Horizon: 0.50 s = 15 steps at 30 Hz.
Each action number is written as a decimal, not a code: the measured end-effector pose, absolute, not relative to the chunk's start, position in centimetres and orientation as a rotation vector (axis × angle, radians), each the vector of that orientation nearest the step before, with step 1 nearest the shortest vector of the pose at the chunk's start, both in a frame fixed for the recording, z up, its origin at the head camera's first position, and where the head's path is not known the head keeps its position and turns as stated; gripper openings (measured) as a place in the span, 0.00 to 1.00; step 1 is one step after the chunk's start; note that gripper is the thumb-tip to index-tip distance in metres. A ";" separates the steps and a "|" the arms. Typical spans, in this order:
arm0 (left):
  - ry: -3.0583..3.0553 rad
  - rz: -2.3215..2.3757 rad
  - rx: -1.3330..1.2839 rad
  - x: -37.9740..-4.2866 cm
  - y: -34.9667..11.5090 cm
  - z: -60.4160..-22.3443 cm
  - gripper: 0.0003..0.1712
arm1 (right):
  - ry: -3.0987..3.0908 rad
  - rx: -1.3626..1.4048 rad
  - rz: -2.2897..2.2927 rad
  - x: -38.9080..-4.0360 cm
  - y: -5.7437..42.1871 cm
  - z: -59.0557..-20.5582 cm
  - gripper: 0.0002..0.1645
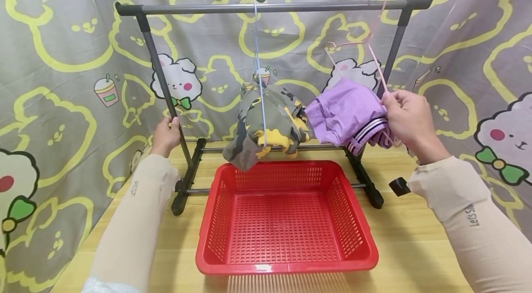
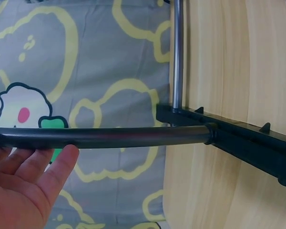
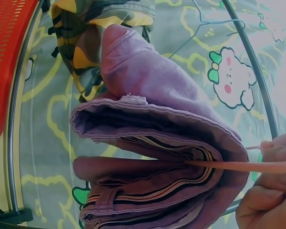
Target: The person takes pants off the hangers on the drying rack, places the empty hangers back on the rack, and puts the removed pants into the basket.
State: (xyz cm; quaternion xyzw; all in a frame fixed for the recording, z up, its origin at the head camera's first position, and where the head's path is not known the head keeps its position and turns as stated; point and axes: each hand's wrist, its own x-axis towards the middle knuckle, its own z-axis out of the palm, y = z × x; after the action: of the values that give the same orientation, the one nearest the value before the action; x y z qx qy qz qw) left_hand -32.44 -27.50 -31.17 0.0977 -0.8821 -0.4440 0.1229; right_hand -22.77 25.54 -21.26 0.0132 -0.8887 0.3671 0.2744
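Note:
My left hand grips the left post of a dark metal clothes rack, its fingers curled around the tube. In the head view, my right hand pinches the side of a pink hanger, whose hook is at the rack's top rail. Folded purple trousers with a striped band hang over that hanger's lower bar. To their left, camouflage trousers in green, yellow and black hang folded on a blue hanger from the rail.
A red plastic basket with slotted walls stands on the wooden table, in front of the rack. The rack's black feet flank it. Behind hangs a grey curtain with cartoon prints.

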 end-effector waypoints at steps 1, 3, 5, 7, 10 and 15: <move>-2.574 -1.293 0.283 -32.4 -27.5 -31.2 0.34 | -2.389 0.038 0.985 -22.8 25.6 -21.2 0.28; -2.577 -1.289 0.282 -32.3 -27.5 -31.2 0.34 | -2.391 0.042 0.972 -22.8 25.6 -21.2 0.27; -2.575 -1.293 0.279 -32.3 -27.5 -31.2 0.34 | -2.392 0.045 0.963 -22.8 25.7 -21.2 0.27; -2.576 -1.294 0.279 -32.3 -27.5 -31.2 0.33 | -2.394 0.047 0.958 -22.8 25.8 -21.1 0.27; -2.571 -1.303 0.284 -32.3 -27.5 -31.2 0.33 | -2.400 0.038 0.960 -22.7 26.0 -21.1 0.26; -2.559 -1.337 0.290 -32.4 -27.4 -31.2 0.33 | -2.404 0.017 0.980 -22.5 26.3 -21.0 0.27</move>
State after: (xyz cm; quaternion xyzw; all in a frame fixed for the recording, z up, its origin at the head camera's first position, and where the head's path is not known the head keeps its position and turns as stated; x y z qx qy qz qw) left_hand -32.42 -27.41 -31.17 0.0993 -0.8755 -0.4575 0.1193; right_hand -22.54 26.31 -21.02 0.0062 -0.8918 0.3634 0.2695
